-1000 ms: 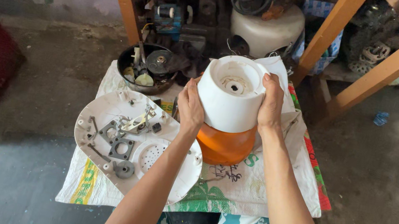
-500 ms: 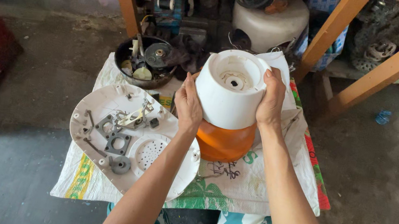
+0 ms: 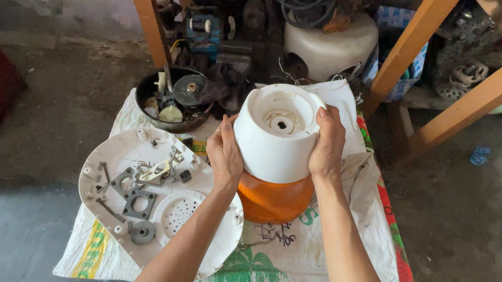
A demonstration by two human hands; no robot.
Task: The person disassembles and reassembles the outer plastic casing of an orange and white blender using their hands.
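Both hands [image 3: 226, 155] [image 3: 329, 144] clasp a white-and-orange appliance body [image 3: 277, 149] over a printed sack [image 3: 316, 242] — grey concrete floor [image 3: 495, 239] around.

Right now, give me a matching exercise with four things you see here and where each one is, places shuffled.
Things:
1. white and orange housing
2. dark bowl of parts
3. white oval plate
4. printed sack cloth

Places:
A. spread on the floor under the work
B. between both hands
C. left of the left hand, holding small metal parts
D. behind the plate, by a wooden leg

Pairs: 1-B, 2-D, 3-C, 4-A
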